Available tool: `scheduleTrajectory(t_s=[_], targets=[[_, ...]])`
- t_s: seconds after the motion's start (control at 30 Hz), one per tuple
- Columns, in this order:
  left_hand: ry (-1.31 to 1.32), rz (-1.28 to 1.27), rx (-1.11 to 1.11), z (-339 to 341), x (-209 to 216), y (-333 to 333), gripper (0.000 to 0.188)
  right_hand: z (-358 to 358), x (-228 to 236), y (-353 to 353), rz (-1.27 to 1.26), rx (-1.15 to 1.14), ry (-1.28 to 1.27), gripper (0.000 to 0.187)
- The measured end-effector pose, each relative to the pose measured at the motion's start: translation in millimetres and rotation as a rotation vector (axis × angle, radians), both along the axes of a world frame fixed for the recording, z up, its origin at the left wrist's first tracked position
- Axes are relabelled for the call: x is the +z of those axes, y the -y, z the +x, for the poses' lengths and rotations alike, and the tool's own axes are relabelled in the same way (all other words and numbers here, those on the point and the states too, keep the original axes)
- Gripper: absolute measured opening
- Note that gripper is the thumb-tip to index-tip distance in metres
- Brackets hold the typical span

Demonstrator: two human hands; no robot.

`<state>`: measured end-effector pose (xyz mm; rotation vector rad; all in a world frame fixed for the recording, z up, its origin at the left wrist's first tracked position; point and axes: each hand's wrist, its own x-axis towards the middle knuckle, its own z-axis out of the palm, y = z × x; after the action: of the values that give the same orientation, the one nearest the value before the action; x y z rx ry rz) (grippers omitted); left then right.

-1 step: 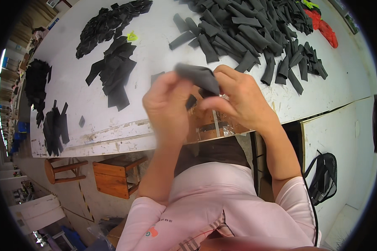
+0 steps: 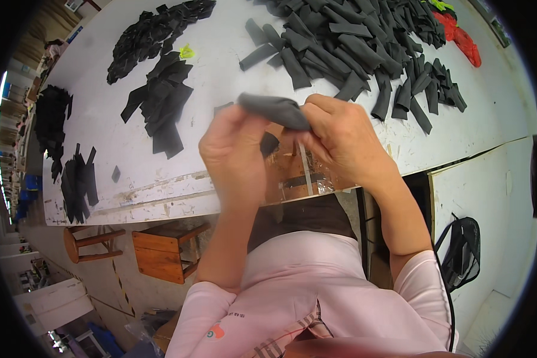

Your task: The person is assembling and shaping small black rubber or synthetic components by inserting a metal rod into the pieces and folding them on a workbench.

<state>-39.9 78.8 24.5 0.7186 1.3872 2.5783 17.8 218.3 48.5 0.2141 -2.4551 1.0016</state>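
Between my two hands, above the near edge of the white table, is a dark grey fabric piece (image 2: pixel 274 111), folded or rolled like a short tube. My left hand (image 2: pixel 232 146) grips its left end and is somewhat blurred. At its right end, the fingers of my right hand (image 2: pixel 340 134) are closed on the cloth. Behind the hands, a large heap of similar dark grey rolled pieces (image 2: pixel 334 45) covers the far middle of the table. Flatter dark cut pieces (image 2: pixel 164 107) lie in a pile to the left. Under my hands is a brown patch with clear tape (image 2: pixel 304 173).
The white table (image 2: pixel 221 59) also carries a far-left dark pile (image 2: pixel 143 39), more strips (image 2: pixel 79 185) at the left edge and a red plastic bag (image 2: pixel 462 42) at far right. Wooden stools (image 2: pixel 161 253) stand below the left edge. A black mesh bag (image 2: pixel 461 253) hangs at right.
The left end of the fabric piece has shifted slightly left with my left hand. My right thumb has drawn in toward the cloth.
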Motion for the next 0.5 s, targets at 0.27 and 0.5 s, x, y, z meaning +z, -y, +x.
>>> scheduleTrajectory(t_s=[0.27, 0.5], targets=[[0.15, -0.05, -0.146, 6.6, -0.5, -18.7, 0.014, -0.4, -43.3, -11.4, 0.088, -0.023, 0.119, 0.016], [-0.253, -0.658, -0.428, -21.9, 15.0, -26.1, 0.003, 2.8, -67.9, -7.6, -0.172, 0.041, 0.097, 0.015]])
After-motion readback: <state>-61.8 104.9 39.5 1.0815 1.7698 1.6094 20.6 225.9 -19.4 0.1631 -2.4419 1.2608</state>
